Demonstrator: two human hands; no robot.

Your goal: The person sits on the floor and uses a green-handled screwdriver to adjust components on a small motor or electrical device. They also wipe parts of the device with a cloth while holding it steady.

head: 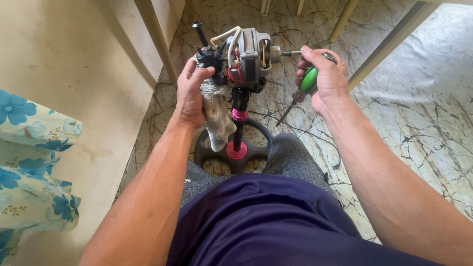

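1. My left hand is closed around the black switch end of the bare grey metal fan motor, with a crumpled grey rag pinned under the palm. That grip steadies the motor, and I judge it should stay firm.
2. The motor sits atop a black post with pink collars, standing on a round black spoked base on the marbled floor between my knees.
3. My right hand is curled shut on a green-handled screwdriver, blade pointing down and away from the motor; the fingertips pinch the thin steel shaft sticking out of the motor's right end.
4. I cannot quite tell whether the shaft is gripped or only touched.
5. Working the shaft well calls for light fingers, the blade kept clear of the white and red wires.
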